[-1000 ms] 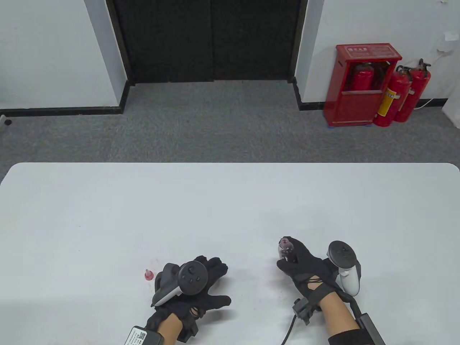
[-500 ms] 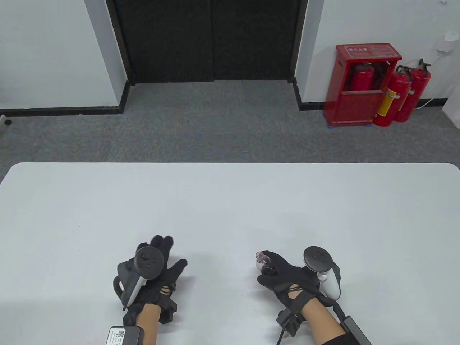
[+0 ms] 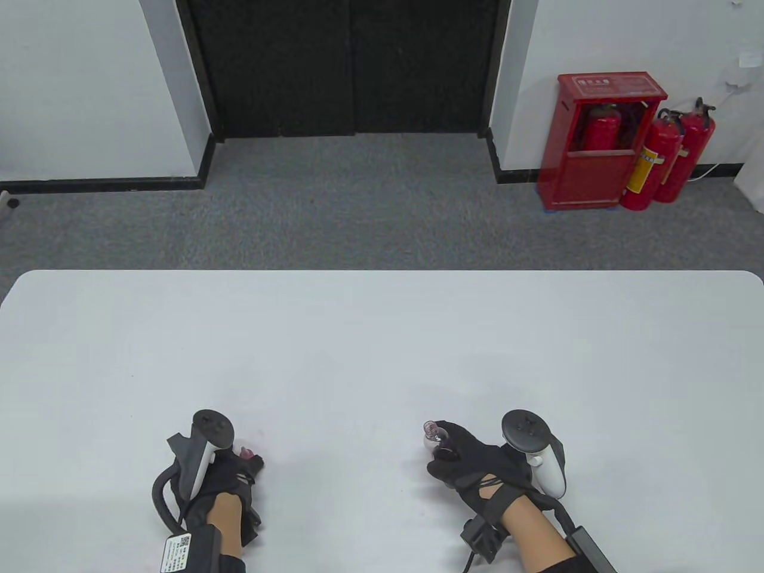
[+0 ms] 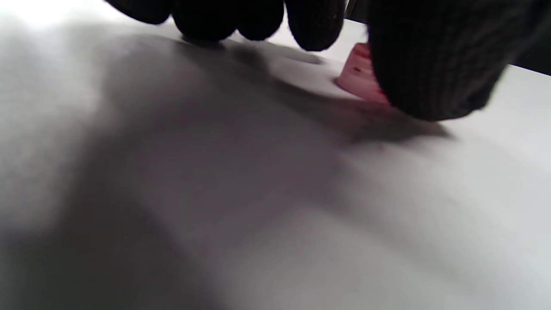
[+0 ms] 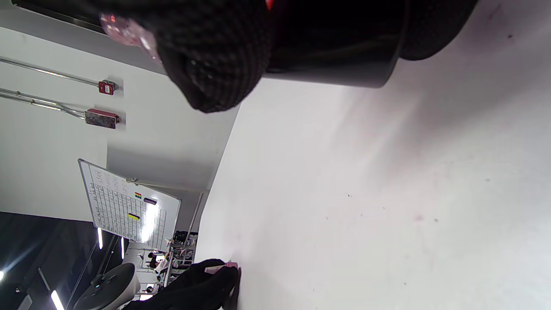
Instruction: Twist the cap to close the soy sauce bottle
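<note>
Pink plastic cap (image 4: 359,77) sits on the white table (image 3: 382,334) at about 7 o'clock, your left hand (image 3: 224,477) pinching it. Your right hand (image 3: 477,462) grips the open soy sauce bottle (image 3: 431,434) at 5 o'clock. Nothing is closed yet: lifting, seating and twisting remain.

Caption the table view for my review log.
Left hand reaches the red cap; right hand holds the uncapped bottle.
</note>
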